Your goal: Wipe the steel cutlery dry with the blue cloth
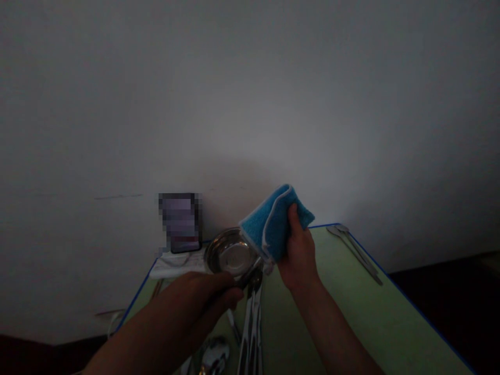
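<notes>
My right hand (300,255) is closed on a folded blue cloth (271,221) with a pale edge, its thumb pressed on the near face. My left hand (207,297) grips a slim metal utensil (250,272) between thumb and fingers. The utensil's far end reaches the lower edge of the cloth; its head is hidden, so I cannot tell its kind. Behind my left hand stands a shiny steel bowl (219,250). Below the hands, several long metal utensils (252,328) lie side by side, with a large metal spoon (216,354) to their left.
Two metal utensils (357,252) lie at the right side of the green, blue-edged table (336,317). A phone-like device (183,224), partly pixelated, leans at the back left behind a white packet or paper (175,265). A grey wall (250,104) rises directly behind the table.
</notes>
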Tool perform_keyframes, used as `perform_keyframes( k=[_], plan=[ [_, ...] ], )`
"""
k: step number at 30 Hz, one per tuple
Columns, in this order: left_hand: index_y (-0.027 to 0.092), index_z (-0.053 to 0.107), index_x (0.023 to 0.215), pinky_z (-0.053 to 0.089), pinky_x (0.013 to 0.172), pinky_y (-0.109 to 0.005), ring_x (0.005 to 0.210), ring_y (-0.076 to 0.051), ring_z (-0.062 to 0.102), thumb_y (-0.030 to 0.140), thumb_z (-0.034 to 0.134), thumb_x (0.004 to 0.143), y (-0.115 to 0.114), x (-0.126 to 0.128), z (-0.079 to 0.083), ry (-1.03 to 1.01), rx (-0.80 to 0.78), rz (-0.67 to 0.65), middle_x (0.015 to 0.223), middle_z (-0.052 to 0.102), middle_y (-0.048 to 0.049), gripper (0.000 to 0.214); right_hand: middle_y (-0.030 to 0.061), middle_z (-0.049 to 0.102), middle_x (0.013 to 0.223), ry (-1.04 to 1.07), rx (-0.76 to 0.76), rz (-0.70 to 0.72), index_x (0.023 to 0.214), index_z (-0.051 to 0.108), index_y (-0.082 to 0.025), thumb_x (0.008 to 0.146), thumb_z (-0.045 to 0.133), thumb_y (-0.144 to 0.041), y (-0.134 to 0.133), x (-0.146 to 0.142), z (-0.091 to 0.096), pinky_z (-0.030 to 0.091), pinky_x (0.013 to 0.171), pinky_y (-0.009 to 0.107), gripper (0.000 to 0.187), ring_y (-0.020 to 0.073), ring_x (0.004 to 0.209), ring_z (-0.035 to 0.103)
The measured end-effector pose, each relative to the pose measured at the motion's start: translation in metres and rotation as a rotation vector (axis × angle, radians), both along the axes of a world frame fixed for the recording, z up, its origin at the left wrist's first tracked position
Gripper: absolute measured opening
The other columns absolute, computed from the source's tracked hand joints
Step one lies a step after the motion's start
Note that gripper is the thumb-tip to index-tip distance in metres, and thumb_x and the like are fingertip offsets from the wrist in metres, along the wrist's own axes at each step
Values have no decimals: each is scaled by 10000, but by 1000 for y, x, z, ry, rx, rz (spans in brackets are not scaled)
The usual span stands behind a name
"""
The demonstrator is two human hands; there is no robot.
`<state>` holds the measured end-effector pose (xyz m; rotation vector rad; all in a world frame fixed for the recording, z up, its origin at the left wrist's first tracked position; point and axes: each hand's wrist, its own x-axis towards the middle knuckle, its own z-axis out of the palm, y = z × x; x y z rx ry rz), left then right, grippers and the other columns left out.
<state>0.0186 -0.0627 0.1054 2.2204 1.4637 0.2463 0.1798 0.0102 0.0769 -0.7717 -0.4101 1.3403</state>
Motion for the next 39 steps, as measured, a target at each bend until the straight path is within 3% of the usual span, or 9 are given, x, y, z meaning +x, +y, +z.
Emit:
perform_keyframes(
  k=[14,23,27,31,36,39],
  plan=[
    [213,621,834,421,600,-235,656,-151,584,368,348,893,5,4,1,23,-9,-6,752,655,-17,320,10,686,823,-10,-8,53,921,632,-192,667,654,-527,-5,-3,1,517,700,291,421,161,784,642],
    [227,654,822,450,591,-222,667,-162,623,401,429,858,11,1,3,-30,106,48,733,686,-11,286,-20,631,712,-21,27,132,917,593,-182,691,635,-523,-4,-4,-3,460,575,238,411,100,571,563],
    [228,641,795,452,562,-232,644,-170,642,465,423,845,16,-7,7,-84,287,201,722,700,-2,326,-44,537,593,-404,159,171,747,592,-172,738,573,-541,-2,10,-4,396,531,223,370,88,528,483],
    [217,589,819,439,492,-215,555,-140,601,455,398,860,12,-8,13,-174,523,321,663,655,10,308,-31,538,617,-921,440,402,668,570,-165,807,525,-476,-6,22,2,377,555,217,343,93,574,477],
    [223,570,969,475,576,-218,702,-135,586,388,485,851,8,4,15,-228,659,240,855,615,-10,220,-1,628,810,-1218,780,630,839,608,-177,865,488,-319,-15,18,11,396,650,223,188,110,706,539],
    [220,610,864,470,651,-233,738,-129,578,317,509,852,8,8,13,-219,727,175,843,590,-4,140,11,636,835,-1302,871,659,848,601,-170,869,485,-288,-18,14,12,394,664,226,166,106,701,539]
  ],
)
